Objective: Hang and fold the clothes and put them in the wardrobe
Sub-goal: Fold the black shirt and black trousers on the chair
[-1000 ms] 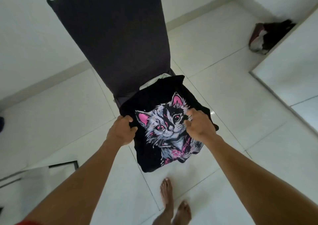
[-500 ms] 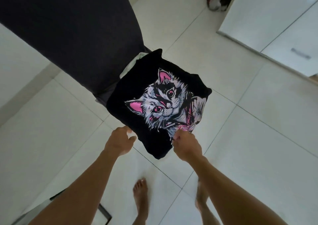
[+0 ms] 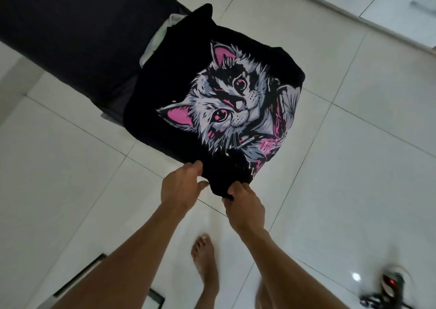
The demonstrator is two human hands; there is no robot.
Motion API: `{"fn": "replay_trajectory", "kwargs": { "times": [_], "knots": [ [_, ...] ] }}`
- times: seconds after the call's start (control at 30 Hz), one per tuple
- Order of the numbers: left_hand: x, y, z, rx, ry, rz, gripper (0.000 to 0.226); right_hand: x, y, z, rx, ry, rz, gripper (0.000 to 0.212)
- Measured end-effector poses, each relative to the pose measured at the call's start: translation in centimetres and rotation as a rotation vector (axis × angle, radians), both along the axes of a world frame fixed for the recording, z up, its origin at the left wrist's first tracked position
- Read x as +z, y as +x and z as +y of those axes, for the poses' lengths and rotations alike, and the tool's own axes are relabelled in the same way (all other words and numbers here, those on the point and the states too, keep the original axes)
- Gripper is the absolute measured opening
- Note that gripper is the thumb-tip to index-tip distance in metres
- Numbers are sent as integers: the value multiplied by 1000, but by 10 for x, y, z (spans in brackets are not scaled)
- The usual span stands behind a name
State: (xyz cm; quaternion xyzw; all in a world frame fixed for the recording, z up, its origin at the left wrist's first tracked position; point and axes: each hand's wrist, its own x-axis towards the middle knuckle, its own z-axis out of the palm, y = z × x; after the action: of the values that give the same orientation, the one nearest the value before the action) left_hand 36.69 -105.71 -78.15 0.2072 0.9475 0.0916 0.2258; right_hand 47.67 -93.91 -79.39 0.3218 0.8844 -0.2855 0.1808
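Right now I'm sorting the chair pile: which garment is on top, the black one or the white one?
The black cat-print shirt is on top, and both hands pinch its near corner. The white garment only peeks out beneath it beside the chair back.

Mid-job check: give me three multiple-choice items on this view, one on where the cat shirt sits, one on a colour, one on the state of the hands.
1. Where does the black cat T-shirt lie?
A. On the chair seat
B. Flat on the floor
C. On a hanger

2. What colour are the insides of the printed cat's ears?
A. Green
B. Pink
C. Yellow

3. What are the two hands doing?
A. Both hang idle
B. Only one touches the shirt
C. Both grip the shirt's near edge

Answers:
1 A: the shirt rests on the seat in front of the dark chair back, its near edge overhanging.
2 B: both ears show pink patches.
3 C: the left hand and right hand each pinch the black cloth at the near corner.
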Motion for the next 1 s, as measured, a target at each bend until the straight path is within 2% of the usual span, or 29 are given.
{"fn": "replay_trajectory", "kwargs": {
  "times": [0.07, 0.23, 0.37, 0.47, 0.53, 0.6, 0.63, 0.73, 0.83, 1.0],
  "knots": [
    [-1, 0, -3, -20, 27, 89, 17, -4, 2, 0, 27, 33, 38, 20],
    [3, 3, -12, -93, 119, 166, 6, 4, 12, 2, -13, -2, 127, 15],
    [17, 7, -8, -41, 272, 200, 10, 17, 14, 11, -118, -140, 230, 7],
    [29, 3, 3, 39, 361, 120, 15, 31, 4, 26, -216, -274, 321, 5],
    [36, -3, 14, 12, 304, 0, 33, 40, -7, 41, -282, -353, 316, 4],
    [37, -4, 25, -89, 144, -14, 51, 43, -16, 55, -302, -446, 282, 3],
    [36, -3, 30, -113, 79, 16, 50, 44, -19, 62, -305, -490, 275, 3],
    [34, 0, 39, -72, -17, 155, 26, 49, -23, 76, -295, -578, 253, 10],
    [36, 2, 40, -46, -62, 210, 26, 56, -24, 82, -240, -617, 209, 13],
    [45, -5, 41, 47, 80, 139, 24, 59, -25, 82, -76, -491, 257, 20]
  ]
}}
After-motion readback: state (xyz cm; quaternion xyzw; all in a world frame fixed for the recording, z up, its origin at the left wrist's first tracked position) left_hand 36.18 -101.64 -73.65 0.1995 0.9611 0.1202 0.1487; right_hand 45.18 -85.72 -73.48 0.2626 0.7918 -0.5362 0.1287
